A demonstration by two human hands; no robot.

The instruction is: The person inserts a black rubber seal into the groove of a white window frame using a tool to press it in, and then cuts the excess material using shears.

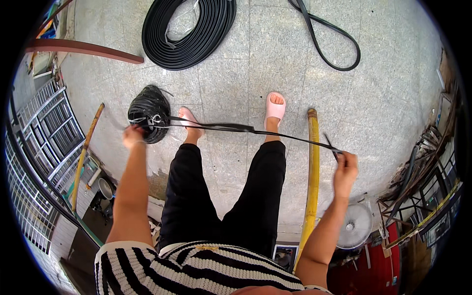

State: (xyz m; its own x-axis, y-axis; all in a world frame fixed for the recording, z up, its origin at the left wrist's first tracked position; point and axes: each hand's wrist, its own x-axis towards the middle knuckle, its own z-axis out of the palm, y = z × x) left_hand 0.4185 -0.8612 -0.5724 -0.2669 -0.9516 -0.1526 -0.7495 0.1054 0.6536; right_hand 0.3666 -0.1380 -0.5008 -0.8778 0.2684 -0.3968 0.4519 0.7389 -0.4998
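Note:
A long thin black strip point(231, 128) stretches across in front of my legs, thicker in its middle. Its right end is pinched in the closed fingers of my right hand point(345, 172), and a short loose tail sticks up beside them. At the other side my left hand point(133, 137), slightly blurred, is closed at the strip's left end. Right behind it sits a bundled black coil point(150, 105) on the floor, tied with a pale cord; the hand overlaps its near left edge, and I cannot tell whether they touch.
A large flat black coil point(211, 44) lies farther off, with a looped black strip point(356, 54) to its right. A yellow pole point(312, 177) stands by my right arm, a reddish-brown bar point(88, 49) at far left. A fan point(351, 223) and metal racks point(44, 128) flank me.

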